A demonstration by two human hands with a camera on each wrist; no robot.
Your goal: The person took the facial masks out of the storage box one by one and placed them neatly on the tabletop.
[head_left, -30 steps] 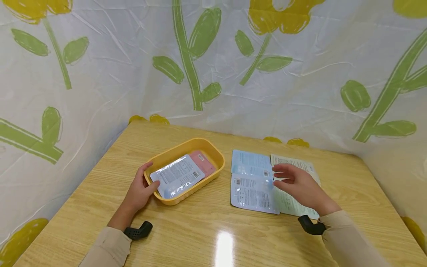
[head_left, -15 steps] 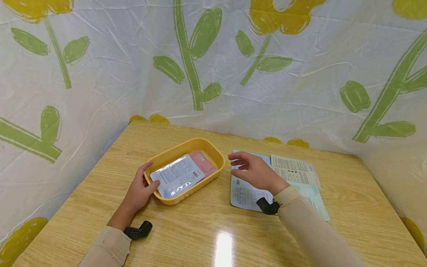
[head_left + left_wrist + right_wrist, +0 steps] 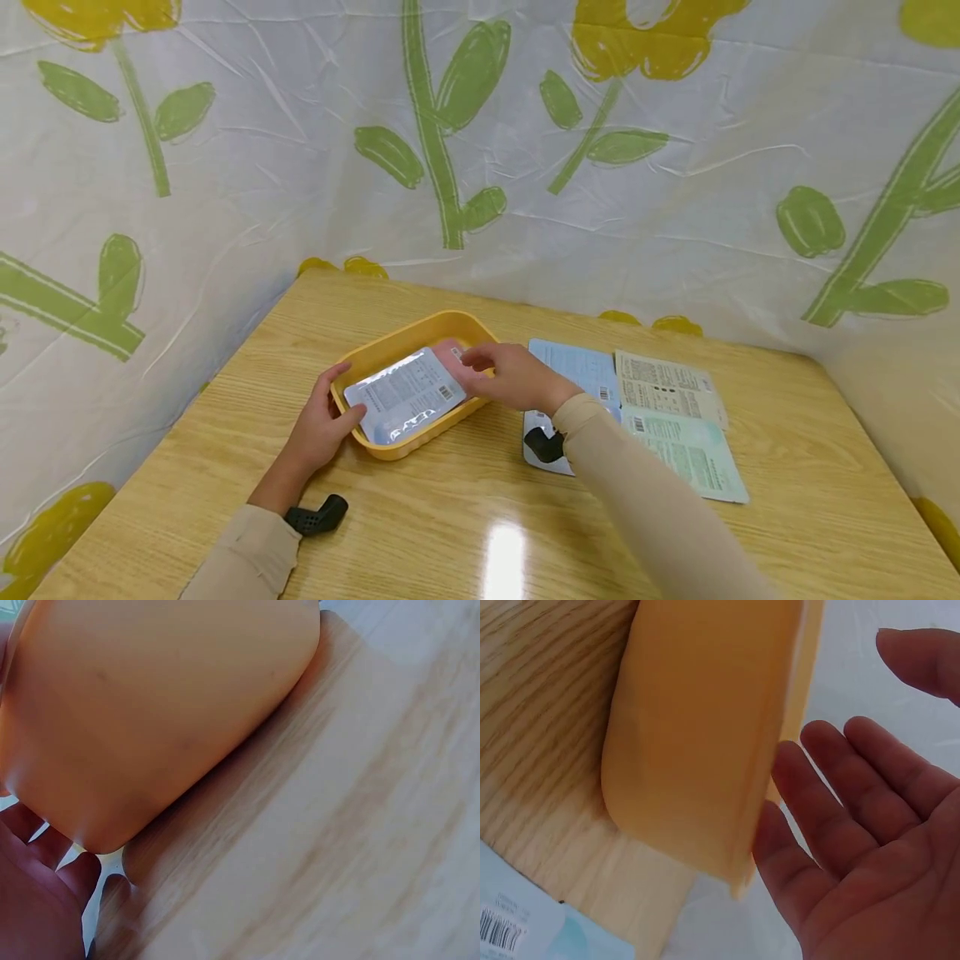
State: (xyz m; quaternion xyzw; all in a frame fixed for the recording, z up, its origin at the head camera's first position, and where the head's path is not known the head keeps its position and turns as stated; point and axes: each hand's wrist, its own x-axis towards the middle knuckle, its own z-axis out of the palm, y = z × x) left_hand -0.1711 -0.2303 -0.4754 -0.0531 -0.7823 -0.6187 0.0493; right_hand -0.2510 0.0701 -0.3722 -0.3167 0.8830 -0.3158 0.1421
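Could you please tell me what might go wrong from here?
The white packet lies partly over the pink packet, so lifting the pink one might drag it along. The right hand is right by the rim of the yellow tray and could knock it. The right sleeve hides part of the green packet and might brush it.

Before me: wood-grained tabletop, bright light reflection on its near part. Beyond it I see a creased pale sheet printed with green leafy stems and yellow flowers.
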